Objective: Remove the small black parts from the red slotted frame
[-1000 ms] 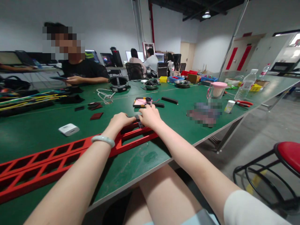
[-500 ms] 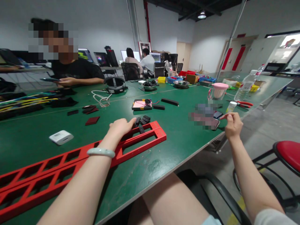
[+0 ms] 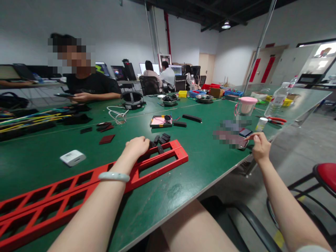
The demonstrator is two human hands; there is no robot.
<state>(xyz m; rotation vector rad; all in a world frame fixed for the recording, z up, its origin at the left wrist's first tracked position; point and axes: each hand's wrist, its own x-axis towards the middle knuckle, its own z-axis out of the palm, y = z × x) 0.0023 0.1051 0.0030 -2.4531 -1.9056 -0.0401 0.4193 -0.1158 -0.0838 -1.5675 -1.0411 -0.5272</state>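
Observation:
My left hand (image 3: pixel 138 148) rests over the upper rail of a red ladder-like frame (image 3: pixel 181 155), its fingers curled down and their tips hidden. Small black blocks (image 3: pixel 164 138) lie in a loose cluster just beyond those fingers. One black block (image 3: pixel 160 149) sits on the frame itself. My right hand (image 3: pixel 261 148) is over the right edge of the table, index finger stretched out to a phone (image 3: pixel 244 143) and the other fingers folded. The fingertip is at the phone's edge; whether it touches I cannot tell. Part of the phone is blurred out.
On the green table (image 3: pixel 168 189) are a white charger (image 3: pixel 72 158), dark red pads (image 3: pixel 107 139), a small open box (image 3: pixel 160 121), a pink-lidded cup (image 3: pixel 246 106), a small white-capped bottle (image 3: pixel 261 124) and red pliers (image 3: pixel 277 120). A person (image 3: pixel 91 85) holding a phone sits opposite.
The view has tilted up slightly. My left hand's extended digit has drawn in and its fingers now curl down by the blocks. My right index finger has moved over to the phone's edge.

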